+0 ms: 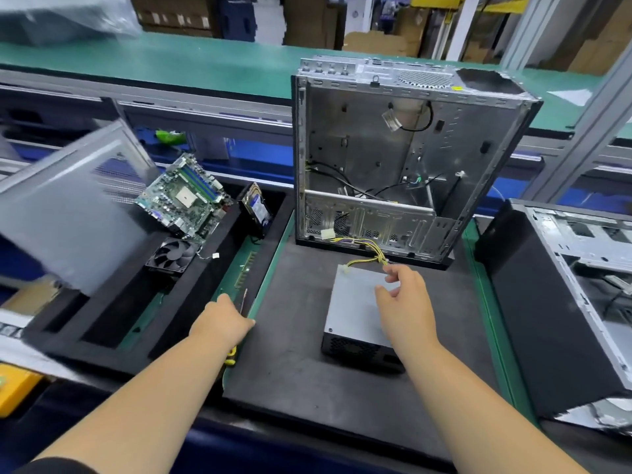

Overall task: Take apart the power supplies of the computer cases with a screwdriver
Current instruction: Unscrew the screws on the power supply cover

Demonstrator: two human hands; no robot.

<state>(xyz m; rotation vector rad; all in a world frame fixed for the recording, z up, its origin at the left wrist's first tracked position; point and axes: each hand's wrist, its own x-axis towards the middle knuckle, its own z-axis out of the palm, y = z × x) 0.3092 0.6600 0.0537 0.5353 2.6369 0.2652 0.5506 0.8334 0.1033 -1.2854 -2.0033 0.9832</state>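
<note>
Hands (407,302) over power supply (362,316) (no legible label).

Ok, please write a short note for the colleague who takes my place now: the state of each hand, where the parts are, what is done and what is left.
Left hand: at the left edge of the black mat, over a yellow-handled tool, probably the screwdriver; its grip is hidden.
Right hand: open, fingers relaxed above the power supply, holding nothing.
Power supply: out of the open case, lying on the mat in front of it, its yellow cables trailing into the case.
Removed parts on the left: motherboard, fan, hard drive.
Done: the supply is out of this case.
Left: free the cables; then the second case on the right.
</note>
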